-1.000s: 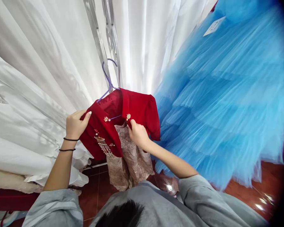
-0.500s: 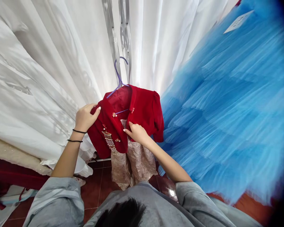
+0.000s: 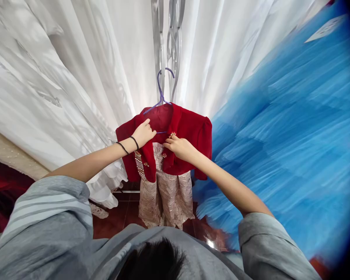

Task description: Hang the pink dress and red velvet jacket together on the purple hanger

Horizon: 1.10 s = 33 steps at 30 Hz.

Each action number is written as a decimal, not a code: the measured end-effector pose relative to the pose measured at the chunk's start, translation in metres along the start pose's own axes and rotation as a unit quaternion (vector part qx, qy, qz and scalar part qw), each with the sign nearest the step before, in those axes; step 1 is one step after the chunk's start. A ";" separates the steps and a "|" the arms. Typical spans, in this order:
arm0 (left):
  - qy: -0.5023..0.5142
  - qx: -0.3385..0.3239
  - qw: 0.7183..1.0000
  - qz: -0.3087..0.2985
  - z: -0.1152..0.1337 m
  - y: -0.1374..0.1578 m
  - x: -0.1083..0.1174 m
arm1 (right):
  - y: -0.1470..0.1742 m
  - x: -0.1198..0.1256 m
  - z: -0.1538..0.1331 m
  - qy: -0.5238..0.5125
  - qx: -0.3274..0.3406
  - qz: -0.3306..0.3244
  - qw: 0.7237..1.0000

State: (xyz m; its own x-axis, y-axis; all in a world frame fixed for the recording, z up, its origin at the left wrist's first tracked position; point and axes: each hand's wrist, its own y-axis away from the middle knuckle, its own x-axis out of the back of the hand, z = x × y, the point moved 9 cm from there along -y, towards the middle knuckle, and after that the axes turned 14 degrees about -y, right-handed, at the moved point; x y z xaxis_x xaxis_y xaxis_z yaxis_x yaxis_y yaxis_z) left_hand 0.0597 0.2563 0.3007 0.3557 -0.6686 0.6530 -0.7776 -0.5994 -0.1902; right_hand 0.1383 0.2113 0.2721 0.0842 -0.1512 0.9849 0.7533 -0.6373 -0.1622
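Note:
A short red velvet jacket (image 3: pixel 192 128) hangs on a purple hanger (image 3: pixel 161 99) over a pale pink patterned garment (image 3: pixel 167 194). My left hand (image 3: pixel 144 133) is closed on the left front edge of the jacket, near the collar. On the opposite front edge, my right hand (image 3: pixel 179 147) pinches the velvet just below a beaded fastener (image 3: pixel 172 135). The two fronts are apart, and the pink fabric shows between them. A beaded tassel ornament (image 3: pixel 139 165) hangs on the left front, below my left wrist.
Behind the jacket stands a silver scrolled metal rack (image 3: pixel 173 46), with the hanger's hook beside it. White gowns or drapes (image 3: pixel 84 77) fill the left and back. A big blue tulle dress (image 3: pixel 280 136) bulges in from the right. Dark red tiles (image 3: pixel 128 214) cover the floor.
My left hand has moved from the jacket's left shoulder to its front edge near the collar. My right hand has shifted up its edge. The jacket appears further right and squarer in view.

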 end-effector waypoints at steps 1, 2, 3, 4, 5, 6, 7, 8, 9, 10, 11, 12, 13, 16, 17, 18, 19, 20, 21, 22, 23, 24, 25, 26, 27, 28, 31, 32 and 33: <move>0.007 0.000 1.000 -0.004 -0.002 -0.002 0.001 | 0.001 -0.009 0.000 0.010 -0.006 -0.011 1.000; 0.015 -0.007 1.000 0.005 -0.004 -0.004 0.006 | 0.002 -0.016 0.001 0.019 -0.013 -0.017 1.000; 0.022 -0.015 0.999 0.027 -0.006 -0.007 0.014 | 0.004 -0.022 0.001 0.027 -0.020 -0.017 0.999; 0.028 -0.017 0.998 0.061 -0.009 -0.010 0.025 | 0.006 -0.025 0.002 0.033 -0.023 -0.016 0.999; 0.031 -0.006 0.995 0.099 -0.015 -0.012 0.035 | 0.009 -0.028 0.001 0.036 -0.019 -0.016 0.999; 0.032 0.016 0.991 0.132 -0.021 -0.015 0.044 | 0.013 -0.029 0.000 0.036 -0.009 -0.020 0.999; 0.030 0.038 0.987 0.154 -0.026 -0.017 0.048 | 0.016 -0.030 -0.002 0.035 0.006 -0.026 0.999; 0.025 0.053 0.985 0.162 -0.028 -0.019 0.048 | 0.020 -0.030 -0.004 0.033 0.021 -0.032 0.999; 0.019 0.056 0.986 0.158 -0.027 -0.022 0.044 | 0.025 -0.030 -0.006 0.032 0.033 -0.038 0.998; 0.011 0.048 0.988 0.148 -0.022 -0.025 0.037 | 0.029 -0.029 -0.008 0.032 0.043 -0.044 0.998; 0.002 0.032 0.990 0.135 -0.016 -0.028 0.030 | 0.033 -0.028 -0.009 0.033 0.051 -0.048 0.997; -0.007 0.013 0.992 0.122 -0.009 -0.030 0.022 | 0.037 -0.027 -0.011 0.035 0.057 -0.053 0.996; -0.011 -0.005 0.994 0.108 -0.004 -0.032 0.015 | 0.040 -0.028 -0.012 0.038 0.064 -0.060 0.995; -0.001 -0.060 0.997 0.048 0.004 -0.033 -0.003 | 0.047 -0.033 -0.011 0.049 0.066 -0.082 0.993; 0.005 -0.076 0.997 0.022 0.004 -0.033 -0.007 | 0.048 -0.034 -0.009 0.053 0.062 -0.087 0.993; 0.008 -0.085 0.996 -0.005 0.003 -0.031 -0.011 | 0.048 -0.035 -0.008 0.056 0.057 -0.090 0.993; 0.008 -0.085 0.996 -0.026 0.000 -0.030 -0.012 | 0.049 -0.033 -0.008 0.058 0.053 -0.091 0.993; 0.006 -0.079 0.996 -0.038 -0.003 -0.030 -0.010 | 0.049 -0.029 -0.010 0.055 0.053 -0.093 0.993; 0.004 -0.071 0.997 -0.037 -0.005 -0.030 -0.006 | 0.049 -0.022 -0.017 0.048 0.059 -0.092 0.993; 0.004 -0.063 0.998 -0.023 -0.006 -0.030 0.001 | 0.048 -0.012 -0.027 0.037 0.072 -0.083 0.993; 0.008 -0.057 0.998 0.001 -0.006 -0.032 0.009 | 0.045 0.002 -0.041 0.024 0.093 -0.063 0.993; 0.017 -0.052 0.998 0.030 -0.006 -0.034 0.018 | 0.042 0.019 -0.058 0.009 0.116 -0.030 0.993; 0.029 -0.046 0.997 0.057 -0.006 -0.037 0.026 | 0.037 0.037 -0.074 -0.008 0.139 0.017 0.990; 0.041 -0.035 0.996 0.075 -0.006 -0.040 0.030 | 0.030 0.054 -0.089 -0.027 0.156 0.073 0.985; 0.052 -0.016 0.995 0.081 -0.009 -0.043 0.031 | 0.022 0.068 -0.099 -0.050 0.165 0.129 0.977; 0.063 0.005 0.995 0.074 -0.012 -0.046 0.028 | 0.012 0.075 -0.104 -0.076 0.167 0.174 0.967; 0.079 0.042 0.995 0.049 -0.021 -0.051 0.017 | -0.032 0.048 -0.094 -0.151 0.145 0.187 0.960; 0.078 0.037 0.995 0.048 -0.021 -0.051 0.016 | -0.049 0.025 -0.084 -0.166 0.126 0.152 0.966; 0.073 0.025 0.996 0.051 -0.020 -0.050 0.015 | -0.064 0.002 -0.072 -0.178 0.099 0.117 0.972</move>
State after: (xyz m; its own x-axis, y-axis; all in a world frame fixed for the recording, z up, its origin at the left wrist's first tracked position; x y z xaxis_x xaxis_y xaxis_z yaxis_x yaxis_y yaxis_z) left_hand 0.0938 0.2852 0.3349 0.1941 -0.6583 0.7273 -0.7774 -0.5554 -0.2952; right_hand 0.0429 0.1974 0.2803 0.4619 0.0181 0.8868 0.7944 -0.4532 -0.4045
